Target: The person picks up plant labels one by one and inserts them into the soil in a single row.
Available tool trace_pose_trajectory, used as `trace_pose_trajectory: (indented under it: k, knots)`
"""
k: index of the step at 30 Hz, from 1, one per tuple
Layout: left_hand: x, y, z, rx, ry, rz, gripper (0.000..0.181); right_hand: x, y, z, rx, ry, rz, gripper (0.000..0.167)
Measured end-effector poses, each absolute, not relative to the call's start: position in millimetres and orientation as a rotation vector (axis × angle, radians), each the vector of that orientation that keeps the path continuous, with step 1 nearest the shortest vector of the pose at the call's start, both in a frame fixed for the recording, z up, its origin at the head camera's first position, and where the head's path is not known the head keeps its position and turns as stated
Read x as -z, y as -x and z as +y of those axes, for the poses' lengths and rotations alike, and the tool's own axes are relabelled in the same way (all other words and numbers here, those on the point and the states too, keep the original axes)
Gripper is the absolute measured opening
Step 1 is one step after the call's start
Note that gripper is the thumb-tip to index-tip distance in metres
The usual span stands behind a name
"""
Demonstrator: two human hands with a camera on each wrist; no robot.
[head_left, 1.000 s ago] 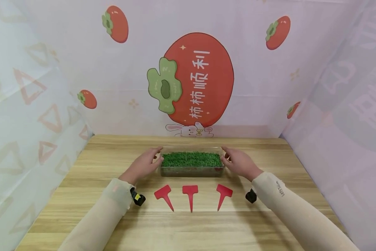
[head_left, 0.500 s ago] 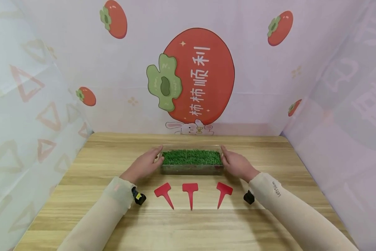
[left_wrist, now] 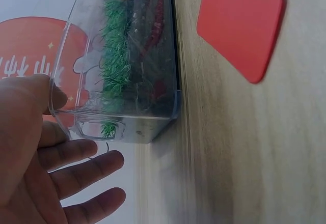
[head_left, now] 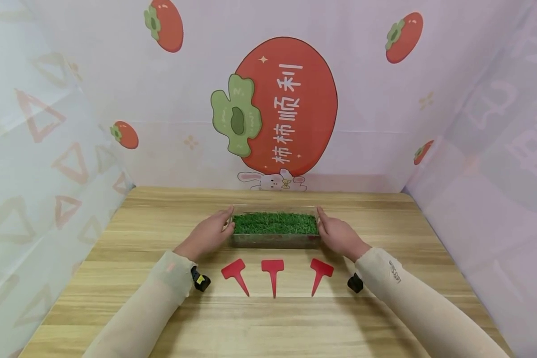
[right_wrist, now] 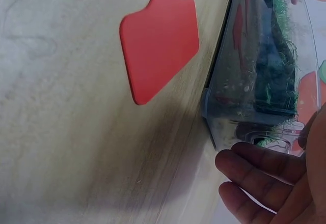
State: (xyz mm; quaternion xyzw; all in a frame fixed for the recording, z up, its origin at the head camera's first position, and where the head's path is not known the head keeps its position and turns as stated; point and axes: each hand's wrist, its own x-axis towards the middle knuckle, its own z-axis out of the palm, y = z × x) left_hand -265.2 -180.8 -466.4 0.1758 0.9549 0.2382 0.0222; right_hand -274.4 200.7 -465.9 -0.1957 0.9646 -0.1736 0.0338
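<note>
A clear plastic box (head_left: 274, 241) with green artificial grass (head_left: 274, 223) inside stands toward the back of the wooden table. My left hand (head_left: 209, 232) grips its left end; in the left wrist view the thumb hooks over the rim and the other fingers lie outside, by a moulded grip in the end wall. At the opposite end, my right hand (head_left: 342, 236) holds the box, fingers along the outside and thumb near the rim, partly cut off in the right wrist view. Three red T-shaped plant labels, left (head_left: 234, 270), middle (head_left: 273, 267) and right (head_left: 321, 269), lie before it.
The wooden table (head_left: 268, 323) extends toward me, with both sleeved forearms over it. Behind it hangs a white cloth (head_left: 362, 99) printed with persimmons. Cloth walls also enclose the left and right sides.
My right hand has come in closer against the right end of the box, and my left fingers have settled on the left end. The head view has tilted slightly down. The labels stay put.
</note>
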Motion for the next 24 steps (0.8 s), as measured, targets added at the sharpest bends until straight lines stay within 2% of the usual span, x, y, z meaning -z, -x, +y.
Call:
trace_pose_trajectory:
  k: [24]
  knots:
    - [465.4, 256.6, -183.1, -0.699, -0.543, 2.966, 0.064, 467.2, 263.4, 200.8, 0.573, 0.574, 2.956, 0.061]
